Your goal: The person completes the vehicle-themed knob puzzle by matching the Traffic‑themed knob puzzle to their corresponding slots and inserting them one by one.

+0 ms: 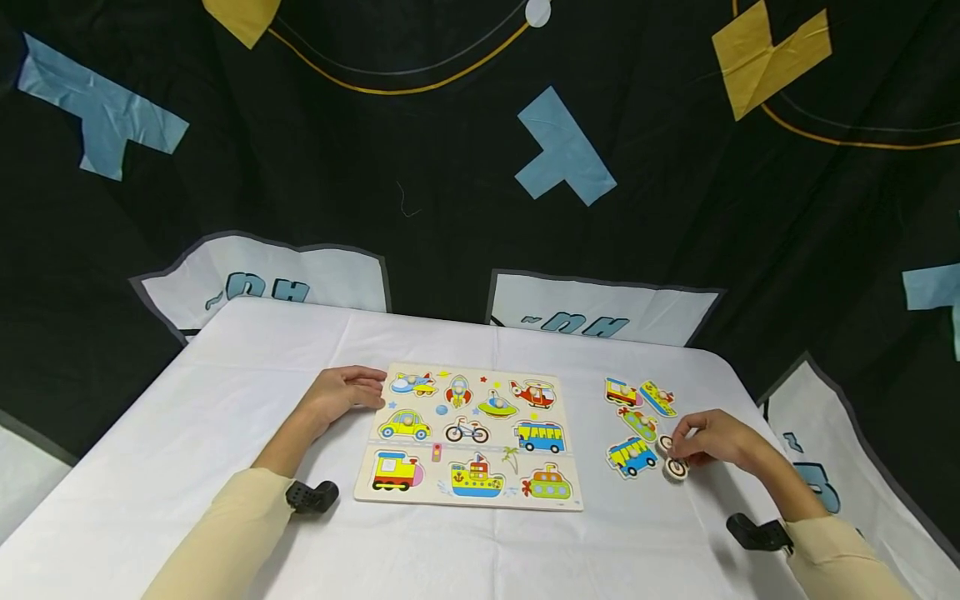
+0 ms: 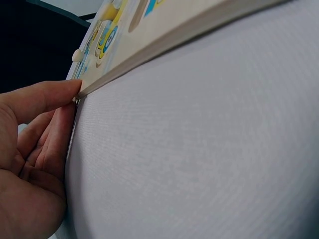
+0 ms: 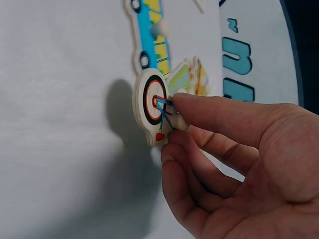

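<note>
"What is the left hand [image 1: 347,395] doing?"

"Touching the left edge of the wooden puzzle board [image 1: 468,497] near its far corner, fingers fairly straight and not wrapped around it."

"And the board itself?"

"Flat on the white tablecloth [image 1: 420,554], with the pictured car [image 1: 405,425] toward its left, the bicycle picture [image 1: 467,431] in the middle and the bus picture [image 1: 540,437] on the right."

"Next along?"

"Loose pieces right of the board: the train piece [image 1: 622,392] farther back, the bus piece [image 1: 632,457] nearer the person, the submarine piece [image 1: 638,423] between them, and the ship piece [image 1: 657,398] beside the train."

"Where's the bicycle piece [image 1: 676,469]?"

"Just right of the bus piece, tilted, pinched between the thumb and fingers of the right hand [image 1: 708,436]."

"Is it off the cloth?"

"I can't tell whether its lower edge touches; its shadow falls beside it."
</note>
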### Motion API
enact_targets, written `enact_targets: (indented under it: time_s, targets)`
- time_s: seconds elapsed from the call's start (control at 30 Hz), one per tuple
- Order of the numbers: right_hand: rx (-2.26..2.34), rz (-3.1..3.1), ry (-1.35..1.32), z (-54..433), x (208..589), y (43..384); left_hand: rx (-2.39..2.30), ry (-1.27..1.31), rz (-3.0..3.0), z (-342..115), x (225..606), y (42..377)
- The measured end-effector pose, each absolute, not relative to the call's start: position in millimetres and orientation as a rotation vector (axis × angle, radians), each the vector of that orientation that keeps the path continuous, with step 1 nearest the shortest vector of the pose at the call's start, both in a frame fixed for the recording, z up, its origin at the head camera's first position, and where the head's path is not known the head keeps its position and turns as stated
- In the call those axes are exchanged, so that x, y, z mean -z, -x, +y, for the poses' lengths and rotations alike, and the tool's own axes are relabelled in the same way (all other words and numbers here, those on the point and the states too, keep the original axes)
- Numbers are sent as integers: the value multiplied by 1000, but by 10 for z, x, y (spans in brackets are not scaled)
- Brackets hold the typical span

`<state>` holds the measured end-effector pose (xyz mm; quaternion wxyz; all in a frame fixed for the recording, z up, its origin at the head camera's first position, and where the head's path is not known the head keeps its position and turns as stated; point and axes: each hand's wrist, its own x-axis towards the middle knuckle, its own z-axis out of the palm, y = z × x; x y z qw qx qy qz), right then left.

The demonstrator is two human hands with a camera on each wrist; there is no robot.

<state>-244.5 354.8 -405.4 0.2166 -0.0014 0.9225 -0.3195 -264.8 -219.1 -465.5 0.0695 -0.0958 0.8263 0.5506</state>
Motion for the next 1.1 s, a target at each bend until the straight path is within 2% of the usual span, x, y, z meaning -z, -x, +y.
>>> enact_targets:
  time_s: [1.1]
  targets:
    - [952, 2682, 233, 2346, 3869, 2816, -1650, 320, 2491, -2178, 4651, 2637]
